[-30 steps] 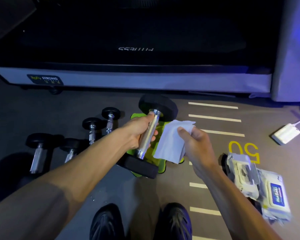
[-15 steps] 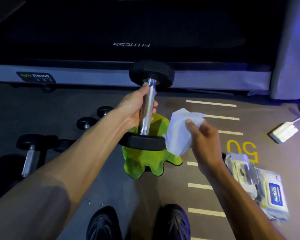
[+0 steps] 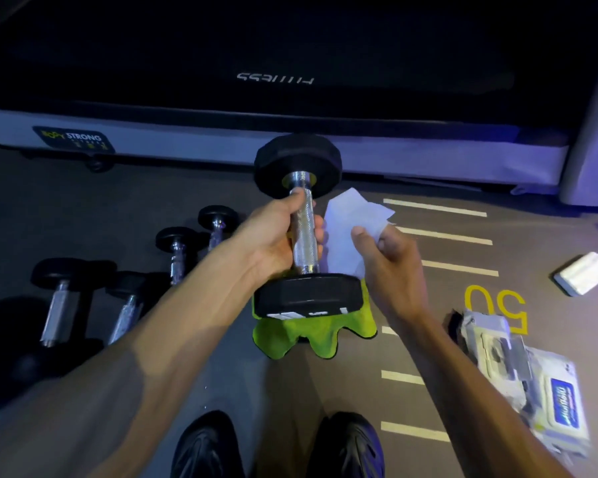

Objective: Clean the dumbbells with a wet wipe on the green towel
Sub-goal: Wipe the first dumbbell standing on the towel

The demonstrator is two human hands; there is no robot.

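Two wipe packs [image 3: 532,384] lie flat beside the green towel [image 3: 311,334].

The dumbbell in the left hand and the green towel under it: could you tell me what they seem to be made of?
Dumbbell: handle looks like bright knurled metal with sharp glints; heads matte black, probably rubber-coated. Green towel: soft cloth, likely microfibre, judging by its limp, wavy edge.

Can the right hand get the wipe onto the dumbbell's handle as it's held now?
Probably only partly. The left hand grips most of the dumbbell handle, leaving short bare stretches above and below it. The right hand holds the wet wipe right beside it, nothing between.
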